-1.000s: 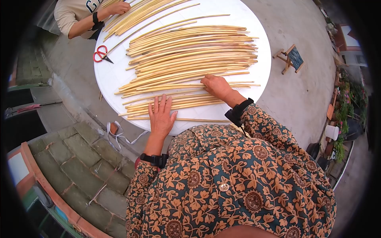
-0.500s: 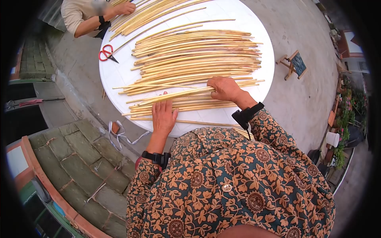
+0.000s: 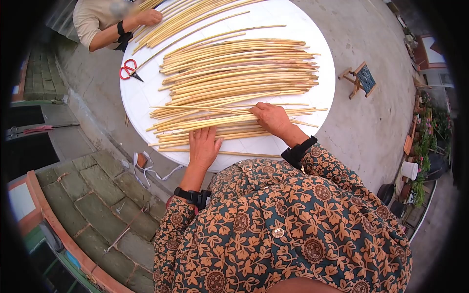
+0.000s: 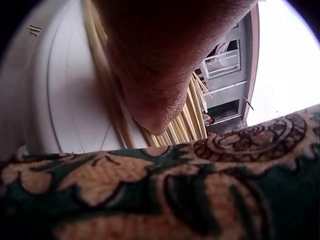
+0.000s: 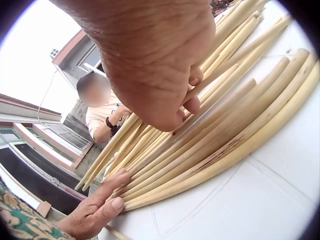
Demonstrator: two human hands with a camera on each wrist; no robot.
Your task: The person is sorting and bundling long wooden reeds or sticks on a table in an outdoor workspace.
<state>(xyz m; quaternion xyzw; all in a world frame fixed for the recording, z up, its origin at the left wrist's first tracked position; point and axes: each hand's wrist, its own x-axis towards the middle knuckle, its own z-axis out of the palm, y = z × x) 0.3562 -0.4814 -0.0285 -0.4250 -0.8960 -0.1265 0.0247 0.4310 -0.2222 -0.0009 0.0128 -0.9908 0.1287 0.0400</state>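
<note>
Pale peeled sticks [image 3: 239, 73] lie side by side across a round white table [image 3: 320, 58]. My right hand [image 3: 273, 118] has its fingers curled round the ends of a few sticks at the near group, some of them slanting across others. In the right wrist view, that hand [image 5: 160, 65] pinches a stick above several thicker stick ends [image 5: 250, 130]. My left hand [image 3: 203, 149] rests with its fingers straight on the left part of the near sticks. The left wrist view shows the hand [image 4: 155, 65] close up over sticks [image 4: 182, 122], its fingertips hidden.
Red-handled scissors [image 3: 130, 71] lie at the table's left edge. Another person [image 3: 105, 22] at the far left has a hand on a second spread of sticks [image 3: 190, 19]. A folding stool [image 3: 360, 79] stands on the ground to the right.
My right hand took hold of sticks and shifted them; several now slant across the near group. My left hand stays at the near sticks, its fingertips now partly under the slanting ones.
</note>
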